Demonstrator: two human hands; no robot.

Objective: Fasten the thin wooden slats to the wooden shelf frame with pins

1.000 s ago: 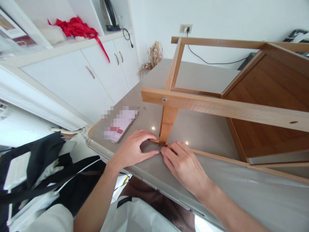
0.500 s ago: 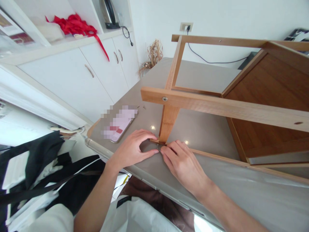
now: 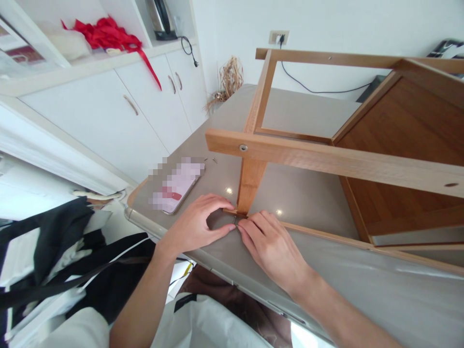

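A wooden furniture frame [image 3: 311, 151] lies on its side on the grey-brown tabletop. At its near lower corner a small metal screw [image 3: 235, 220] sticks out of the wood toward me. My left hand [image 3: 195, 223] curves around that corner, its fingertips against the end of the wood and its thumb beside the screw. My right hand [image 3: 270, 244] has its fingers bent and pinched at the screw's outer end. The fingertips partly cover what they grip.
A phone [image 3: 179, 186], partly pixelated, lies left of the frame, with small loose screws [image 3: 214, 160] close by. White cabinets [image 3: 105, 104] stand at the left, holding red ribbon [image 3: 108, 36] and a kettle [image 3: 162, 19]. A cable [image 3: 311, 89] runs from the wall socket behind the frame.
The whole view has shifted slightly, with things appearing a little further left. Both hands stay at the same corner, and the right fingertips have moved only slightly around the screw.
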